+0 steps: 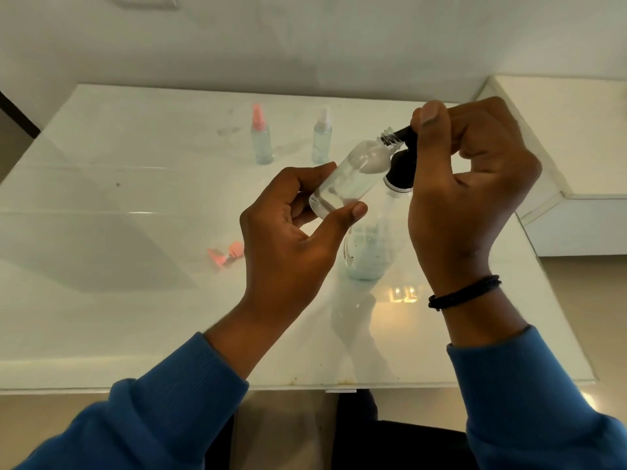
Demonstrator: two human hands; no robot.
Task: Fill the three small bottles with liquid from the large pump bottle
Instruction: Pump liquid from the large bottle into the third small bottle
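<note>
My left hand (291, 232) grips a small clear bottle (353, 174), tilted with its open threaded neck up against the black pump spout. A little liquid lies in its lower end. My right hand (471, 195) rests curled over the black pump head (402, 171) of the large clear pump bottle (366, 252), thumb on top of the nozzle. The large bottle stands on the white table (135, 300) with pale liquid in its lower part. Two small bottles stand further back: one with a pink sprayer (261, 137), one with a white sprayer (322, 137).
A loose pink sprayer cap (225, 254) lies on the table left of my left hand. A white ledge (576, 147) rises at the right, beside the table. The wall stands directly behind the table's far edge.
</note>
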